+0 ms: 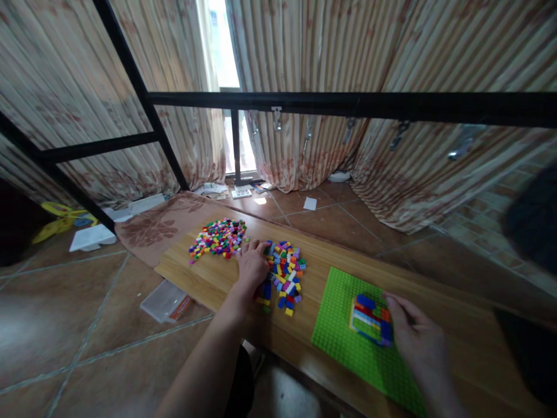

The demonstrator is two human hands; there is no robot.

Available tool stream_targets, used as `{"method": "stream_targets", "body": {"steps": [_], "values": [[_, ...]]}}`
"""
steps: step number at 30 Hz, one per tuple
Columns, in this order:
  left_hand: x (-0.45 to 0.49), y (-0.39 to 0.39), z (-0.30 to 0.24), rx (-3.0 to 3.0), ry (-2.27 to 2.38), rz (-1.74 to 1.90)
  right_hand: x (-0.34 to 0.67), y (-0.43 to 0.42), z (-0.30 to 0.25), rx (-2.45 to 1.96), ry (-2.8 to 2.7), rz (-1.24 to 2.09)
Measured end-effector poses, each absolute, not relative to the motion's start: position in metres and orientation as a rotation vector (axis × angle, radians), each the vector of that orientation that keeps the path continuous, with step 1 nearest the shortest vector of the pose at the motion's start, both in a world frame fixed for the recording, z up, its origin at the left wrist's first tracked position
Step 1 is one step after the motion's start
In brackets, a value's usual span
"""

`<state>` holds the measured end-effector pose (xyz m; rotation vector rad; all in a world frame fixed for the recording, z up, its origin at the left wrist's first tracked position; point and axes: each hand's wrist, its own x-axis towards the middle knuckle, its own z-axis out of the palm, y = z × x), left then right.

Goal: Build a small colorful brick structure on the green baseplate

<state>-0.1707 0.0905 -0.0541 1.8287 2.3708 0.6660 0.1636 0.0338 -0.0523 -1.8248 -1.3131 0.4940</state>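
Observation:
My left hand [252, 262] rests at the left edge of a heap of larger toy bricks [287, 273] in mixed colours. Its fingers are stretched out and slightly apart, with nothing visible held in them. A green studded baseplate [333, 307] lies on the board to the right. On the plate sits a low block of joined bricks [369, 319] in blue, red, white, green and purple. My right hand [415, 331] is at the right side of this block, thumb and forefinger pinched near its upper corner. Whatever is between those fingertips is too small to make out.
A pile of small colourful bricks [220, 237] lies farther left on the wooden board [209, 281]. On the tiled floor is a clear plastic box [164, 301]. A black metal rail [304, 101] crosses in front of the curtains [313, 52]. A dark object [528, 354] lies at the right end.

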Motion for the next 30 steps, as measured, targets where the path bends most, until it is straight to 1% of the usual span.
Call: {"method": "stream_targets", "body": {"steps": [10, 13, 15, 17, 20, 23, 25, 30], "values": [[-0.171, 0.091, -0.048, 1.882, 2.442, 0.662, 0.162, 0.033, -0.048, -1.71, -1.291, 0.467], [-0.172, 0.093, -0.042, 1.842, 2.455, 0.76, 0.161, 0.032, -0.047, -1.69, -1.282, 0.471], [-0.169, 0.093, -0.034, 1.802, 2.401, 0.928, 0.16, 0.032, -0.046, -1.666, -1.288, 0.472], [-0.157, 0.09, -0.025, 1.732, 2.24, 1.178, 0.159, 0.032, -0.045, -1.632, -1.287, 0.472], [-0.122, 0.08, -0.017, 1.532, 1.796, 1.467, 0.154, 0.031, -0.04, -1.572, -1.285, 0.454], [-0.076, 0.064, -0.019, 1.318, 1.387, 1.442, 0.149, 0.029, -0.035, -1.501, -1.308, 0.439], [-0.049, 0.053, -0.023, 1.205, 1.233, 1.327, 0.146, 0.027, -0.033, -1.466, -1.33, 0.449], [-0.012, 0.038, -0.031, 0.912, 1.129, 1.208, 0.141, 0.02, -0.03, -1.379, -1.524, 0.473]]}}
